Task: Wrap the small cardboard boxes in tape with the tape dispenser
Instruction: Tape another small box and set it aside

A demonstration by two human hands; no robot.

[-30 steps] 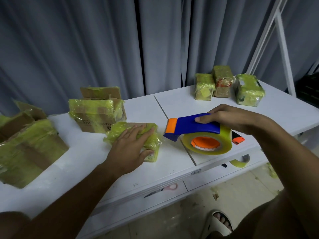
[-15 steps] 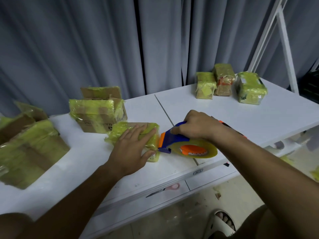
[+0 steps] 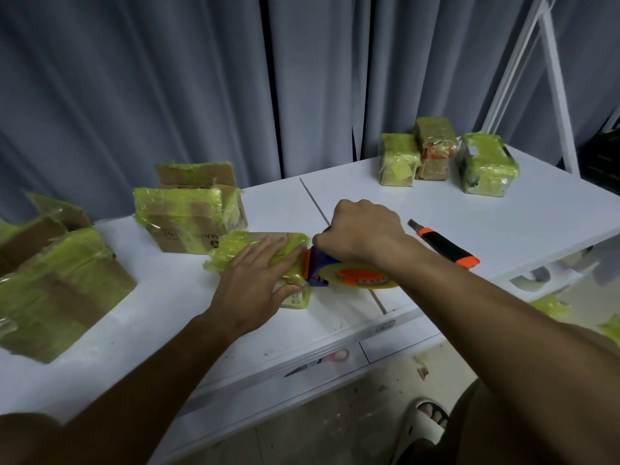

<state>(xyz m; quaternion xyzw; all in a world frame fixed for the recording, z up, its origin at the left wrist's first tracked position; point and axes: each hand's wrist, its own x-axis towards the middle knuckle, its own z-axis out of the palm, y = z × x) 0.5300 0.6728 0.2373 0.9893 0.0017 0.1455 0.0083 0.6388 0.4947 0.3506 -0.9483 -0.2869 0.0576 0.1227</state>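
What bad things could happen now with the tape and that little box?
The tape dispenser sits right beside the left hand pressing the small box, so its cutting edge might nick a finger. The crumpled tape already on the box may wrinkle more. The utility knife lies near the right hand's arm and could get bumped.

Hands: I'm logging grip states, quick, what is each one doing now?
Left hand: open, fingers flat, pressing on the small box.
Right hand: closed around the tape dispenser, its front against the box.
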